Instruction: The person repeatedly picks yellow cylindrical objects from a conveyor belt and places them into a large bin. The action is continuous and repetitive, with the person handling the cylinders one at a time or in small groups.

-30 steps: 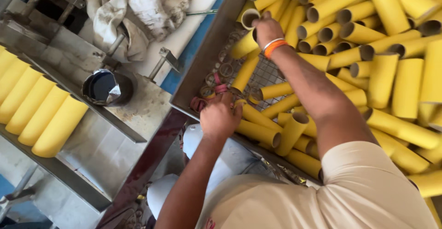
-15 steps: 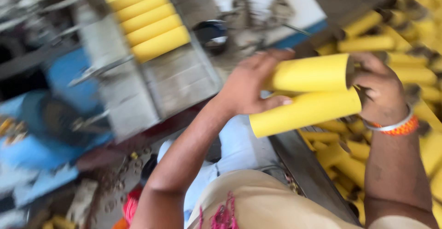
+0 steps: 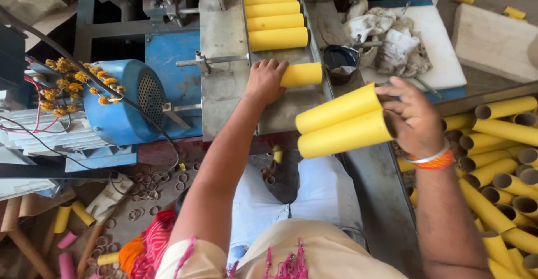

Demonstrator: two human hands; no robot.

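The left hand (image 3: 264, 81) rests on the grey metal tray (image 3: 224, 38) of a machine, fingers curled around the end of a single yellow tube (image 3: 302, 74) that lies flat on the tray just below a row of yellow tubes (image 3: 273, 10) stacked side by side along the channel. The right hand (image 3: 413, 121) is held in the air over the person's lap, its fingers spread and hooked into the open ends of two longer yellow tubes (image 3: 342, 123), which lie one above the other and point toward the left. An orange wristband (image 3: 430, 160) sits on that wrist. To the right a bin of yellow tubes (image 3: 499, 167) is piled loosely. A blue motor (image 3: 126, 102) with orange flowers (image 3: 73, 80) on it stands at the left, and a dark cup (image 3: 340, 61) sits beside crumpled rags (image 3: 389, 43) behind the tray.
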